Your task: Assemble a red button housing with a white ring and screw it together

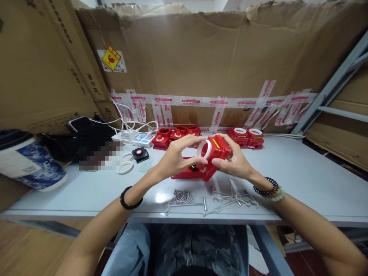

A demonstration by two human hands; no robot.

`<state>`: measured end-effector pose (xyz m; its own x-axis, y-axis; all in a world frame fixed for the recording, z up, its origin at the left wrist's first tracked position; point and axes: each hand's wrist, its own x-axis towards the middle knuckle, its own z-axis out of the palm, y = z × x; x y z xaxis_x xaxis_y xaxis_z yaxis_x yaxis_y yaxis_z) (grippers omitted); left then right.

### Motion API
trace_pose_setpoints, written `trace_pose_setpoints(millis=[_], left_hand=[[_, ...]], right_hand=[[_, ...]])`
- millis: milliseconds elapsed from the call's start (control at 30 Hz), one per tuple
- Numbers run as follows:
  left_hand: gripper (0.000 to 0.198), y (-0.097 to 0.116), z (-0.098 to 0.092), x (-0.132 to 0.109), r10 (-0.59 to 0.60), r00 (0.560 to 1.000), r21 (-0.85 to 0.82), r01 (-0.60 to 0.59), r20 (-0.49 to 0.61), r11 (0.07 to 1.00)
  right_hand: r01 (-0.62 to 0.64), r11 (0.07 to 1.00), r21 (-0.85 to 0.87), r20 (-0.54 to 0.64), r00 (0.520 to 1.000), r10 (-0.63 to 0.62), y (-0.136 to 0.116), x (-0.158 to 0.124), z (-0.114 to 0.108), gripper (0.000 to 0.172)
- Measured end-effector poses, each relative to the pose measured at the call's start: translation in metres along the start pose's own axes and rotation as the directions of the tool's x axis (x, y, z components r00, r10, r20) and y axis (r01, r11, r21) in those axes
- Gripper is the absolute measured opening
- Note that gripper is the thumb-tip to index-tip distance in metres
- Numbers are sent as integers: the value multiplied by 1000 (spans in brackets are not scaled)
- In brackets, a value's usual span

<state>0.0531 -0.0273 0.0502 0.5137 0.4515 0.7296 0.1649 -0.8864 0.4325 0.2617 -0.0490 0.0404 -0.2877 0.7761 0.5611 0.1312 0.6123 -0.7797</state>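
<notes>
Both hands are up above the middle of the bench (301, 180), and between them they hold one red box (220, 148) made of hard plastic, tilted, with a yellow stripe on its top face. The left hand (175, 159) is closed at the left end of the box, with its thumb and fingers at the white ring (203, 149) that sits in the round opening there. The right hand (234, 161) is closed around the right end and bears the box from behind and below. Directly under the box, a second red piece (188, 175) lies on the bench. I cannot tell if the two touch. The box looks light and stiff, with smooth, perhaps a little slippery sides. I judge that the flat sides are the good place to hold it, because the ring seems thin and may slip out if it is pressed. Near the person lie a small heap of screws (182, 196) and, to the right of it, some thin wire pieces (232, 197). On the far side stand more red boxes (176, 136), two others with white rings (247, 136), a power strip (135, 138) with cables and a black bag (83, 142).
</notes>
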Motion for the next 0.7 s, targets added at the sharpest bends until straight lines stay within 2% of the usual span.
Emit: trace_pose_setpoints(millis=[400, 700], left_hand=[[56, 4, -6, 0, 43, 998, -16, -42, 46, 999], [57, 4, -7, -1, 44, 997, 17, -45, 61, 999]], right_hand=[[-31, 998, 48, 15, 999, 31, 0, -1, 0, 56], [-37, 999, 1, 3, 999, 37, 0, -1, 1, 58]])
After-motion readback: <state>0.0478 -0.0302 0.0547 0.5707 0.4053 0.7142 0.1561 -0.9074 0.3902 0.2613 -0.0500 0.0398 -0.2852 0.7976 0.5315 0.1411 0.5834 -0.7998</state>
